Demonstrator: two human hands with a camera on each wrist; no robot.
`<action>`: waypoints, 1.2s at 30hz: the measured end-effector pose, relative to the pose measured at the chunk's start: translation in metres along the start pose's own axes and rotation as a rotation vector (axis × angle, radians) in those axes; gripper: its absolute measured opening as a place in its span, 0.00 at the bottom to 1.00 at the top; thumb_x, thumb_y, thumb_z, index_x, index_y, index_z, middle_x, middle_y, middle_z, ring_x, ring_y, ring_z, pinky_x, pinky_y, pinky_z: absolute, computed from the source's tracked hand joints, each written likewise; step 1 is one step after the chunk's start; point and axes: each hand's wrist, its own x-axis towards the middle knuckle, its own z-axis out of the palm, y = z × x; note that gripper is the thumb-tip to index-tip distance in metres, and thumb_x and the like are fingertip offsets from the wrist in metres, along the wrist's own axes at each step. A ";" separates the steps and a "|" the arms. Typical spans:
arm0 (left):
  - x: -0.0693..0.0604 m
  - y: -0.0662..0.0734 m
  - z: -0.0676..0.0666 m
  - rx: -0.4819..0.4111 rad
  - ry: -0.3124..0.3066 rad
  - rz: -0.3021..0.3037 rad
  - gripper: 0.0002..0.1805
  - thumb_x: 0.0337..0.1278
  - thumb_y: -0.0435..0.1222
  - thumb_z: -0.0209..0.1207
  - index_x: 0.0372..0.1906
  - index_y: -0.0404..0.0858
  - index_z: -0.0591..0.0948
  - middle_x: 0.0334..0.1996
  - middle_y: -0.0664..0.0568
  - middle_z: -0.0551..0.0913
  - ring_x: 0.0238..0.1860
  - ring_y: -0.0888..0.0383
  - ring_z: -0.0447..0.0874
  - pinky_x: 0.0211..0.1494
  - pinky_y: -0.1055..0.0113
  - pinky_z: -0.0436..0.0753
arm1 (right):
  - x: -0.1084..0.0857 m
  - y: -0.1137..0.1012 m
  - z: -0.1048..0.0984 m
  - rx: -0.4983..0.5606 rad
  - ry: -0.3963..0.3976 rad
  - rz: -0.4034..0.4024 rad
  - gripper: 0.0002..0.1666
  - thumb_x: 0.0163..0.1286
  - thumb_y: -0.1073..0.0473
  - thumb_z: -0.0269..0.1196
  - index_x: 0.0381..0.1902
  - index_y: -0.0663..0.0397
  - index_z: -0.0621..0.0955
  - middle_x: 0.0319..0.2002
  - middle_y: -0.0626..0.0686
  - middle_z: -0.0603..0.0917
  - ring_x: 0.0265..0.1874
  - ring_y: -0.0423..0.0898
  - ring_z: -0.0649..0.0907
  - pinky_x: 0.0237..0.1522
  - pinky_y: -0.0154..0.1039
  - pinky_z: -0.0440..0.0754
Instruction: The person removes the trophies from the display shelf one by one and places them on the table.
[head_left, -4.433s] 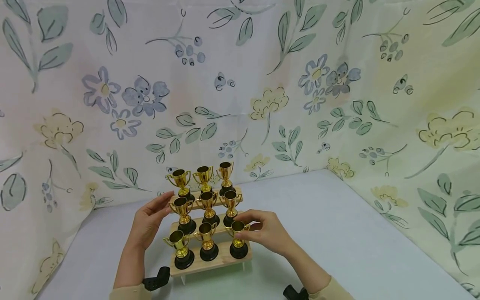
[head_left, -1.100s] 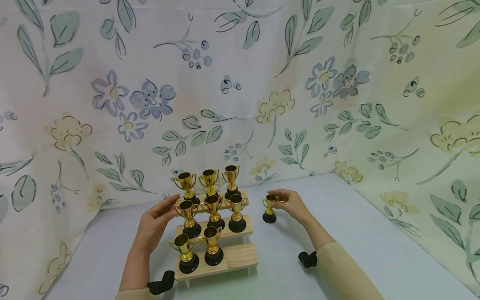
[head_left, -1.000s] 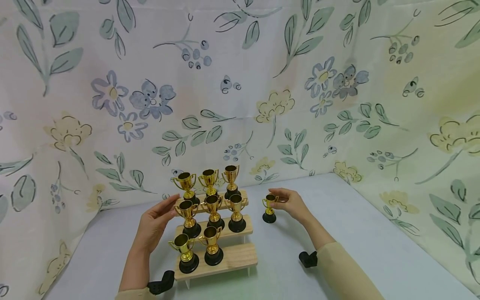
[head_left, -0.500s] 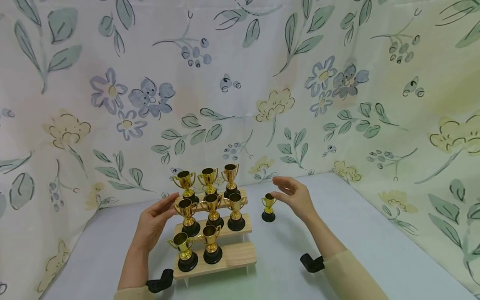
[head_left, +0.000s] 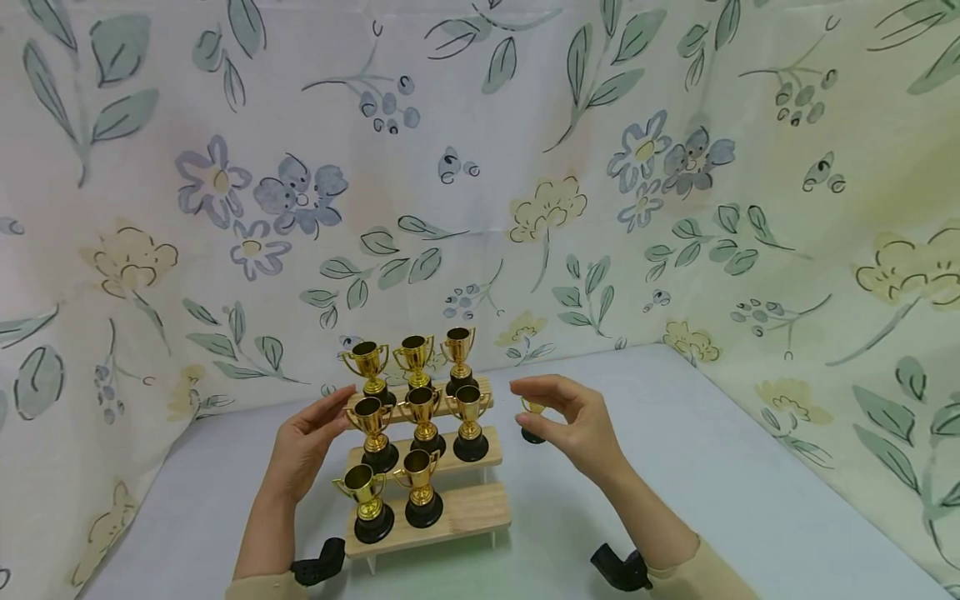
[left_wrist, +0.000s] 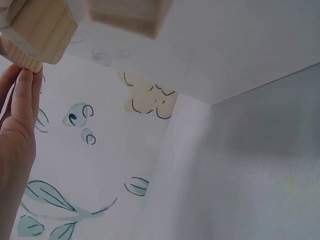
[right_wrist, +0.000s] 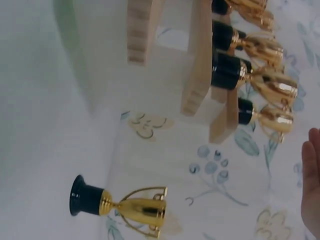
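Several gold trophy cups with black bases stand on a three-tier wooden rack (head_left: 472, 510); two of them, one a gold cup (head_left: 422, 492), are on the lowest tier, whose right part is bare. My left hand (head_left: 300, 446) touches the left end of the top tier, and in the left wrist view its fingertips (left_wrist: 30, 75) meet the wood. My right hand (head_left: 581, 425) hangs with thumb and fingers spread, holding nothing, right of the rack. Behind it a single trophy (head_left: 533, 433) stands upright on the table, partly hidden; the right wrist view shows this trophy (right_wrist: 142, 210) whole.
A white table (head_left: 720, 483) carries the rack. Behind and at both sides hangs a floral cloth (head_left: 480, 125). Black devices are strapped at both wrists, one at the left wrist (head_left: 321, 567) and one at the right wrist (head_left: 621, 569).
The trophy from the lowest tier's right end has moved to the table, right of the rack. My right hand has let it go and come back leftward and nearer. My left hand stays at the rack.
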 end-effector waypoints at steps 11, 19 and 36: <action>-0.007 -0.007 -0.001 -0.017 0.012 0.016 0.29 0.68 0.25 0.54 0.71 0.24 0.62 0.57 0.70 0.82 0.62 0.75 0.77 0.62 0.84 0.77 | -0.011 -0.009 0.046 0.055 -0.167 0.004 0.18 0.62 0.66 0.69 0.51 0.59 0.83 0.51 0.62 0.86 0.51 0.51 0.86 0.56 0.40 0.86; -0.004 -0.007 0.001 -0.011 0.015 0.013 0.28 0.68 0.23 0.52 0.71 0.24 0.63 0.57 0.70 0.82 0.61 0.76 0.77 0.60 0.84 0.77 | -0.017 0.001 0.071 0.017 -0.204 0.023 0.20 0.62 0.61 0.70 0.53 0.55 0.83 0.52 0.56 0.87 0.50 0.51 0.86 0.54 0.44 0.86; 0.001 -0.001 0.000 0.022 -0.002 0.006 0.29 0.68 0.27 0.55 0.71 0.25 0.64 0.57 0.70 0.81 0.61 0.75 0.77 0.61 0.84 0.76 | -0.012 0.012 0.095 0.076 -0.223 0.118 0.26 0.60 0.58 0.72 0.56 0.57 0.80 0.54 0.59 0.85 0.51 0.45 0.86 0.54 0.40 0.87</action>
